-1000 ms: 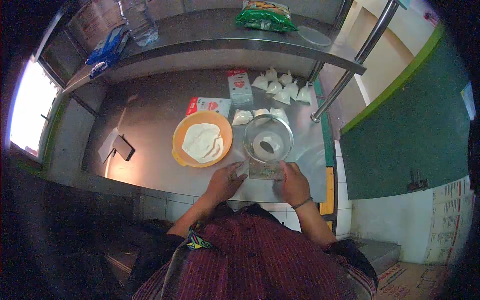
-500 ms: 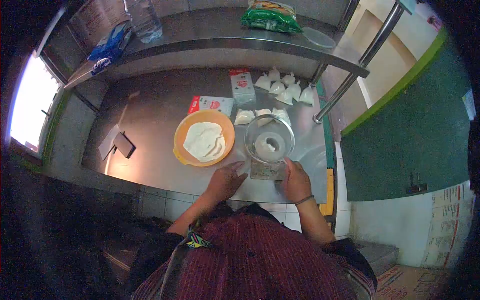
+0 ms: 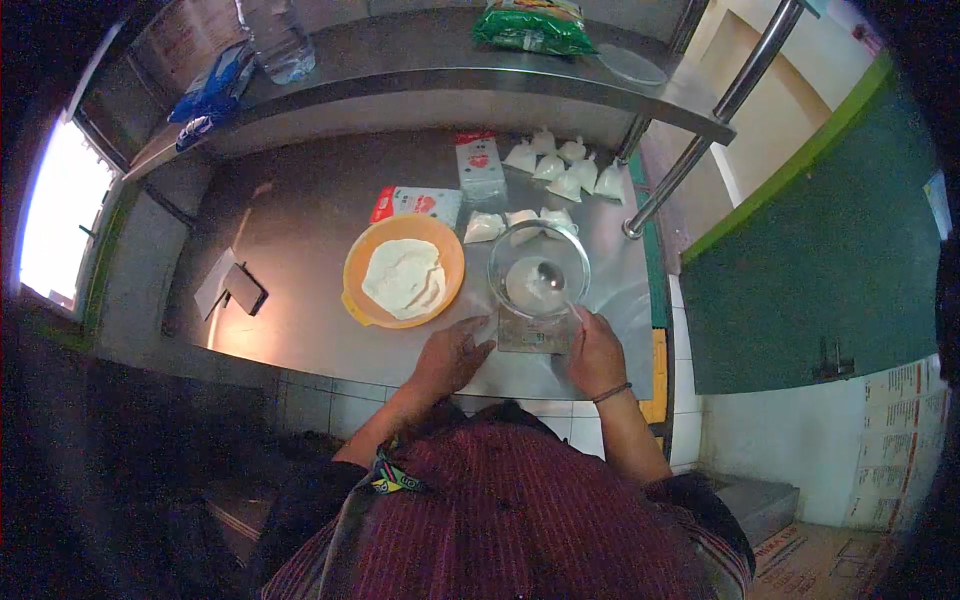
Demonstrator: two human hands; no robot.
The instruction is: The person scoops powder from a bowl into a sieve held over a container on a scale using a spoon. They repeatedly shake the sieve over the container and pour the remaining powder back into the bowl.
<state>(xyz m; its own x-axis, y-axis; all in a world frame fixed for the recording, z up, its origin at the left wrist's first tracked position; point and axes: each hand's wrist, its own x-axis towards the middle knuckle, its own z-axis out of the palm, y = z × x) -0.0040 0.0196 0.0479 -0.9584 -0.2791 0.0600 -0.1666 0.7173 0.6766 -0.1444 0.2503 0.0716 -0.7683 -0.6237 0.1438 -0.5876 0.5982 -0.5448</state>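
- A person in a dark red striped top stands at a steel counter (image 3: 300, 230), seen from a head-worn camera; the lens bends the scene, and the picture's dark corners swallow the outer edges.
- The right hand (image 3: 596, 355) is closed on the handle of a spoon (image 3: 556, 285), whose bowl rests inside a clear glass bowl (image 3: 538, 270) over a small heap of white powder.
- The spoon's long axis runs from the hand, near the person, up and leftward into the glass bowl; its thin handle is hard to trace against the glass.
- The glass bowl sits on a flat scale (image 3: 532, 337); its display is too small to read, and the bowl hides its far part.
- The left hand (image 3: 452, 357) lies on the counter just left of the scale, fingers loosely curled and holding nothing, its fingertips at or near the scale's corner; contact cannot be made out.
- An orange bowl (image 3: 404, 271) of white flour stands just left of the glass bowl, close to it.
- Small tied bags of white powder (image 3: 565, 175) cluster behind the glass bowl, beside two red-and-white packets (image 3: 480, 165).
- A phone (image 3: 245, 290) lies well apart on the left, where bare counter offers the widest open room.
- The counter's near edge runs just under both hands; a slanted shelf post (image 3: 690, 140) crowds the right side.
- An upper shelf (image 3: 440, 60) carries a green packet (image 3: 533, 25), cut off at the frame's top.
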